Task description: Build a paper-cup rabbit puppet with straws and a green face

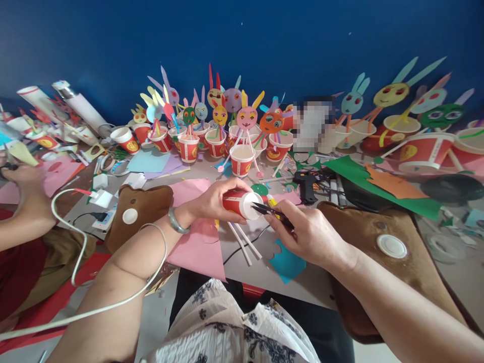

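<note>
Clock centred on the red paper cup (235, 202) in front of us, 12 toward the blue wall (242, 40). Cup is on its side in the air over the table (319, 282), white base facing 3. Our left hand (212, 201) comes in at 9 and grips it, fingers curled round the side wall. Bracelet (177, 220) on that wrist. Our right hand (306, 229), at 4, is closed on a black tool (278, 216), tip at the base. Can't tell if it goes through.

Two white sticks (239, 244) lie at 6, just below the cup. Pink paper (202, 252) at 7, partly behind our left wrist; blue paper (289, 262) at 5. Green scrap (260, 189) near the cup at 1. Glue gun (306, 184) at 2, green sheet (419, 201) further out at 3 with an orange sheet (395, 182) on top.

At 12 we have an upright cup (242, 160) with a pink rabbit face (247, 118) above it; more cups with paper faces run from 10 round to 2. Brown cushion (145, 201) at 9, second cushion (416, 272) at 4. White cable (81, 242) crosses our left forearm. Further out at 9, a co-worker's hand (22, 174); its grip is unclear to us.
</note>
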Demonstrator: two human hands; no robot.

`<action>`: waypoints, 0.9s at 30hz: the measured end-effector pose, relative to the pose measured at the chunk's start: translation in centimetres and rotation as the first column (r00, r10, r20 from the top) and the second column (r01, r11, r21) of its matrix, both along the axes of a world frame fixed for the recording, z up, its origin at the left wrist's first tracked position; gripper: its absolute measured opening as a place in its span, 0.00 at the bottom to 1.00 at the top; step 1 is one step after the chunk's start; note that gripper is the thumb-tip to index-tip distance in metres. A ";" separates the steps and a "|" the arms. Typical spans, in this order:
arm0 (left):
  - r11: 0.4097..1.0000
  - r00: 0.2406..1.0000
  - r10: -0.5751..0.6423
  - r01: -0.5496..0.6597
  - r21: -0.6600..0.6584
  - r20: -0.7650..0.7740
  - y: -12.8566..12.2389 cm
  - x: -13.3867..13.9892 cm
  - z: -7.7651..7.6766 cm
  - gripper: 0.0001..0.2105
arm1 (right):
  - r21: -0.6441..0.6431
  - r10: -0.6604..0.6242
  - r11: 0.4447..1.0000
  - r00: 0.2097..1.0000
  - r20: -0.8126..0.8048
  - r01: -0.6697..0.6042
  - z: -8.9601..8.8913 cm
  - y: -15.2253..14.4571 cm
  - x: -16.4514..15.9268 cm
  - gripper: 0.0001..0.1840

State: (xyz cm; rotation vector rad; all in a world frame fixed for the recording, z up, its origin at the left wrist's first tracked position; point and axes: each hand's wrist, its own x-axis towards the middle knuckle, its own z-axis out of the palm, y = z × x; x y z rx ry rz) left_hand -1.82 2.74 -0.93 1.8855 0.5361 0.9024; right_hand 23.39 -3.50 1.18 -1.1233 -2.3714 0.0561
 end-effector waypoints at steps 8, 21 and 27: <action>1.000 0.999 0.026 -0.026 -0.009 0.018 0.0 0.2 0.1 0.30 | 0.104 0.020 0.994 0.999 0.031 -0.023 0.0 -0.1 0.0 0.12; 0.990 0.995 -0.022 0.035 -0.139 0.093 -0.2 0.2 0.3 0.30 | 0.127 0.042 0.991 0.999 -0.015 -0.040 -0.2 -0.2 0.1 0.10; 0.991 0.996 -0.017 0.028 -0.134 0.086 -0.2 0.1 0.9 0.30 | -0.026 0.038 0.999 0.985 -0.168 -0.043 -0.1 -0.2 -0.1 0.10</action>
